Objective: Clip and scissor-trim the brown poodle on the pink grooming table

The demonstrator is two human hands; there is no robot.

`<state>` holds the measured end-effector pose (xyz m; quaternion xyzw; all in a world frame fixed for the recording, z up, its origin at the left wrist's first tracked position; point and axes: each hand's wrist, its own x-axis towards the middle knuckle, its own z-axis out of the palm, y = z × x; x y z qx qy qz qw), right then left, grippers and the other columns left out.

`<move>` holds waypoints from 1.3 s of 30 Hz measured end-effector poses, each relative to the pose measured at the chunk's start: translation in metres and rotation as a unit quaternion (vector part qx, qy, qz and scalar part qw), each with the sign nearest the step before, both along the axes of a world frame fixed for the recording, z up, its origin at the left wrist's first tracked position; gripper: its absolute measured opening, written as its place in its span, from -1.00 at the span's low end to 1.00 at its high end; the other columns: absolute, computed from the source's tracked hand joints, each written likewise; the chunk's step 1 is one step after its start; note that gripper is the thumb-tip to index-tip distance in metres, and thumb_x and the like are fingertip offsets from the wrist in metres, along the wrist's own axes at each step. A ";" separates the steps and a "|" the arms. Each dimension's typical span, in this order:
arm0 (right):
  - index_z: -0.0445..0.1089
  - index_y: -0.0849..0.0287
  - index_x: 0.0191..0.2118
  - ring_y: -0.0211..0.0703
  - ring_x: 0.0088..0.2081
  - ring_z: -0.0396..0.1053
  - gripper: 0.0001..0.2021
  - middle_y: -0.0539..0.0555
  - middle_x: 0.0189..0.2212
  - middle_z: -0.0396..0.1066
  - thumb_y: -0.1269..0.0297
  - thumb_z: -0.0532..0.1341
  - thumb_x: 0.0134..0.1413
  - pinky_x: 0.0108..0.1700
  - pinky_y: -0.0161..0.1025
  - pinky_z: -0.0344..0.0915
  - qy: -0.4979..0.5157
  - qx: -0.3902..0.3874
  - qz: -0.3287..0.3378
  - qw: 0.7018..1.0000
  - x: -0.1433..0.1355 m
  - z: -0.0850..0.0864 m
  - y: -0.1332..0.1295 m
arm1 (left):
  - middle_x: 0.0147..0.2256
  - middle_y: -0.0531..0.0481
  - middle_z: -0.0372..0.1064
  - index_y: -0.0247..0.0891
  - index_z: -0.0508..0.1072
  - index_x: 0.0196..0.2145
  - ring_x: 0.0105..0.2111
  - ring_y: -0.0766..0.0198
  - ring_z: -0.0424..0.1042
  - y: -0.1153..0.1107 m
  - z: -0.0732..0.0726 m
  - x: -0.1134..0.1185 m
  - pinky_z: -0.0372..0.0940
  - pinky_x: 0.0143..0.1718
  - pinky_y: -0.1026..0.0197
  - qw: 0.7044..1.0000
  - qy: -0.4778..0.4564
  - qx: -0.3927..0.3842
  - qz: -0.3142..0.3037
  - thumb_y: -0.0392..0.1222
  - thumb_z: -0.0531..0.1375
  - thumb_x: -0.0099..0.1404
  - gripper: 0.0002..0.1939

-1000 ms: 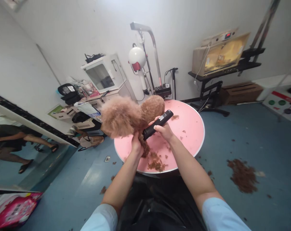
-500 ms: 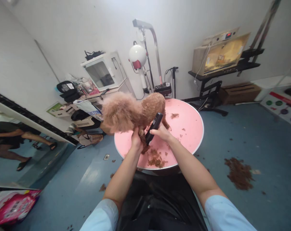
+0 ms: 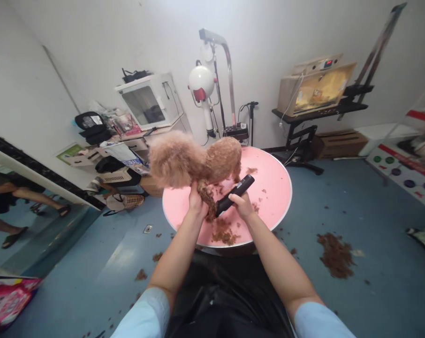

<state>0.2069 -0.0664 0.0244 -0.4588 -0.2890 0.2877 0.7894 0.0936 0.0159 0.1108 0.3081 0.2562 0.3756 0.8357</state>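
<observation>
A curly brown dog (image 3: 222, 158) with a fluffy head stands on a round pink grooming table (image 3: 274, 188). My left hand (image 3: 196, 203) is closed around its front leg (image 3: 208, 199), which is stretched toward me. In my right hand (image 3: 243, 204) is a black hair clipper (image 3: 235, 195), tilted so that its lower end meets the fur low on that leg. Cut fur (image 3: 223, 232) lies in a loose heap below the leg. The fingers of my left hand are partly hidden behind the leg.
A metal grooming arm (image 3: 230, 70) and a white dryer (image 3: 201, 80) rise behind the table. On the right, a lit wooden box (image 3: 314, 91) sits on a black stand. Clipped fur (image 3: 335, 255) covers part of the floor. A mirror at left shows a person's legs.
The clipper has swung from steep to flatter, its upper end moving right and down. My right hand has turned with it. The left hand keeps its hold on the leg, and the view has shifted slightly.
</observation>
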 end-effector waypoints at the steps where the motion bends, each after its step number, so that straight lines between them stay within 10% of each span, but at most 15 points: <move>1: 0.27 0.12 -0.40 -0.28 -0.58 0.21 -0.77 -0.06 -0.55 0.38 0.26 0.29 -0.27 -0.61 -0.36 0.09 0.012 0.000 0.002 1.000 -0.003 -0.002 -0.005 | -0.66 0.13 0.14 -0.27 0.28 -0.41 -0.71 0.43 0.17 -0.002 0.003 0.001 0.13 -0.64 0.39 1.000 -0.011 -0.007 0.009 0.10 -0.05 0.42 -0.58; 7: 0.20 0.10 -0.33 -0.38 -0.67 0.07 -0.71 0.00 -0.48 0.52 0.22 0.29 -0.22 -0.67 -0.39 -0.08 0.105 0.043 -0.042 0.993 -0.003 0.008 -0.023 | -0.60 0.10 0.23 -0.28 0.30 -0.44 -0.71 0.47 0.16 -0.010 0.012 0.005 0.12 -0.63 0.39 0.998 -0.060 -0.002 0.006 -0.01 -0.04 0.45 -0.61; 14: 0.29 0.12 -0.33 -0.36 -0.66 0.16 -0.70 0.04 -0.39 0.55 0.14 0.35 -0.19 -0.68 -0.38 0.00 0.032 -0.007 -0.059 0.998 -0.016 0.007 -0.043 | -0.52 0.06 0.35 -0.31 0.40 -0.41 -0.67 0.48 0.21 -0.005 0.009 0.009 0.15 -0.60 0.38 0.997 -0.053 -0.004 -0.052 -0.06 0.08 0.39 -0.69; 19: 0.41 0.16 -0.30 -0.32 -0.62 0.22 -0.73 0.04 -0.44 0.50 0.11 0.33 -0.11 -0.60 -0.31 0.20 -0.083 -0.028 -0.116 0.989 -0.022 0.037 -0.058 | -0.61 0.05 0.29 -0.36 0.43 -0.44 -0.64 0.45 0.26 -0.003 0.004 0.013 0.16 -0.58 0.39 0.993 -0.022 0.007 -0.114 -0.12 0.10 0.38 -0.70; 30: 0.28 0.13 -0.43 -0.13 -0.49 0.36 -0.74 0.04 -0.54 0.41 0.14 0.35 -0.12 -0.43 -0.21 0.31 -0.195 -0.151 -0.156 0.956 -0.048 0.065 -0.062 | -0.54 0.08 0.37 -0.37 0.42 -0.44 -0.60 0.48 0.31 0.007 -0.008 0.017 0.22 -0.52 0.40 0.996 -0.041 0.034 -0.068 -0.30 0.26 0.21 -0.89; 39: 0.22 0.03 -0.50 -0.13 -0.66 0.29 -0.66 -0.07 -0.71 0.28 -0.14 0.15 -0.09 -0.64 -0.20 0.25 -0.075 -0.138 -0.052 0.986 -0.120 -0.026 -0.023 | -0.58 0.03 0.38 -0.39 0.51 -0.43 -0.64 0.44 0.30 0.026 -0.011 0.007 0.14 -0.61 0.38 0.985 -0.007 0.121 -0.119 -0.15 0.33 0.11 -0.79</move>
